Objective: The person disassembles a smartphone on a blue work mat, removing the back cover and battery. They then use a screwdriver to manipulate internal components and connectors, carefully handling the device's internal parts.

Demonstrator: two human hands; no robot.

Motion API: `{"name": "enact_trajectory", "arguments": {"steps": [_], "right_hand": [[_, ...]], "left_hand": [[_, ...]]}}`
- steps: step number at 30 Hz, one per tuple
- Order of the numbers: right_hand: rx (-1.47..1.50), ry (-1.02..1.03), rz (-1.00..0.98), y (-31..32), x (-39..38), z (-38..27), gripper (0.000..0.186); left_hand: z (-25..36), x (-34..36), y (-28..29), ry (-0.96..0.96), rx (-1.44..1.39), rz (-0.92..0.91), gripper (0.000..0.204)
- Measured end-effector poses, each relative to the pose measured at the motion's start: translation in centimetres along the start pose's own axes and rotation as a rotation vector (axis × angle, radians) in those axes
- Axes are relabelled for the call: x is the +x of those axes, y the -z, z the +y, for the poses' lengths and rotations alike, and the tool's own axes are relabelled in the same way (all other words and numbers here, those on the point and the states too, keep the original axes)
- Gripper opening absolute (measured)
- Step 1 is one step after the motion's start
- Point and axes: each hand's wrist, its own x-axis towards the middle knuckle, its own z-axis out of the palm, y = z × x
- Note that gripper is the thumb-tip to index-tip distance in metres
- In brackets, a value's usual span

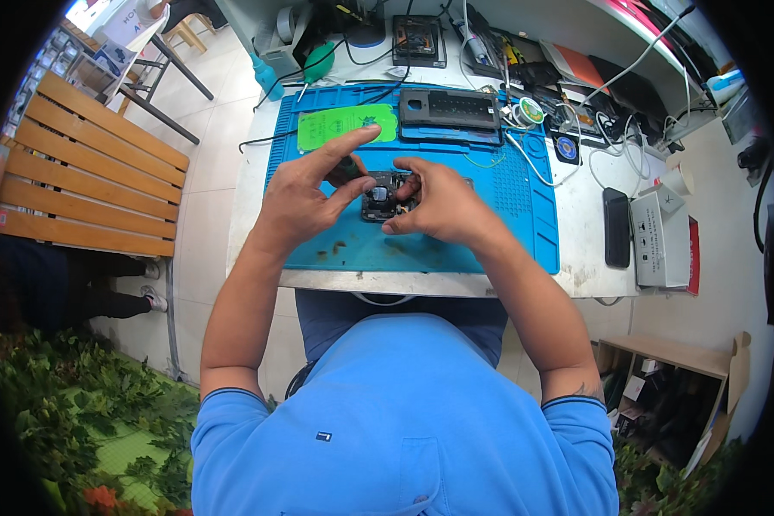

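An opened phone (375, 206) lies on the blue work mat (456, 232), its dark inner parts and a small shiny square module bared. My right hand (443, 202) grips its right part, thumb at the near edge and fingers curled over the top. At the phone's left end is my left hand (305, 198), its index finger stretched out above and its thumb tip by the module. Between thumb and curled fingers shows a small dark greenish thing (344, 169), mostly hidden, whose kind I cannot make out.
Beyond my hands lie a green pad (318, 126) and a black phone-shaped frame (450, 116). A solder spool (527, 113) and white cables sit to the right, near a black phone (616, 227) and a white box (660, 241). A green blower bulb (319, 62) stands at the back left.
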Motion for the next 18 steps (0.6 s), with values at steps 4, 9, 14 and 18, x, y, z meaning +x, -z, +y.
{"name": "enact_trajectory", "arguments": {"steps": [4,9,14,18], "right_hand": [[-0.088,0.009,0.032,-0.4,0.0,-0.3,0.099],[-0.162,0.026,0.075,-0.8,-0.2,-0.9,0.086],[-0.260,0.015,0.048,-0.4,-0.1,-1.7,0.075],[-0.353,0.108,0.065,0.0,0.6,-0.9,0.074]], "left_hand": [[-0.3,-0.2,-0.1,-0.014,0.021,0.028,0.072],[-0.2,-0.4,0.1,-0.008,0.031,-0.002,0.075],[0.5,-0.5,0.3,0.024,-0.073,-0.072,0.078],[0.8,-0.7,0.3,0.004,-0.070,-0.046,0.079]]}}
